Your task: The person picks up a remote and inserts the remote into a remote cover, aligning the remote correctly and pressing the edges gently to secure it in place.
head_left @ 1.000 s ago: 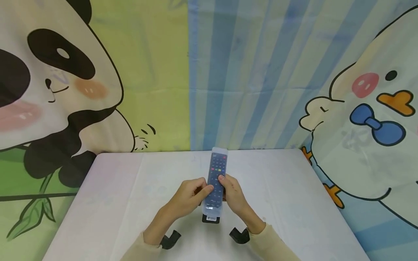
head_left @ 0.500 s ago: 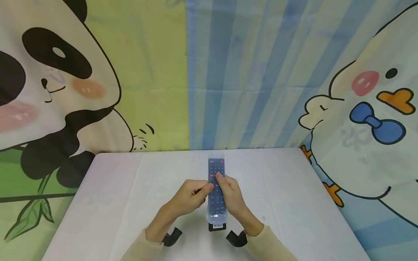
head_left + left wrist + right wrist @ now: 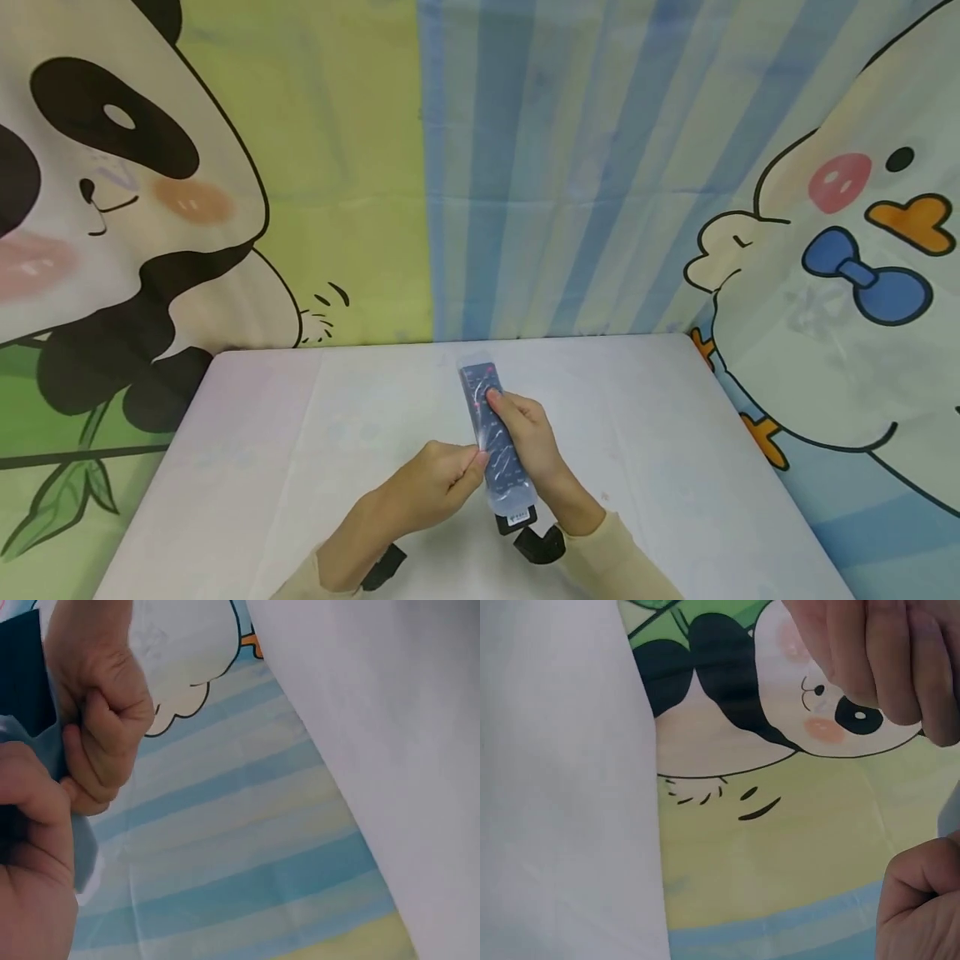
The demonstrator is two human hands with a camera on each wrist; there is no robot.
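A: Position of the dark rectangular remote control [image 3: 495,429] with its rows of buttons?

B: Held in the air above the white tabletop [image 3: 660,433], near the middle, far end tilted slightly to the left. A clear, soft plastic sleeve [image 3: 508,492] covers most of it; the black near end sticks out of the sleeve's open mouth.

A: Right hand [image 3: 528,442]?

B: Grip clenched round the remote from its right side, thumb lying across the buttons near the far end.

A: Left hand [image 3: 435,483]?

B: Grip pinching the left edge of the sleeve between thumb and forefinger, about midway along the remote. The left wrist view confirms it: grey film [image 3: 64,761] bunched between the fingers of both hands.

A: Surroundings?

B: Cream cuffs on both wrists. Behind the tabletop hangs a printed cloth with a panda [image 3: 112,208], blue and yellow stripes [image 3: 555,167] and a duck wearing a blue bow [image 3: 840,250].
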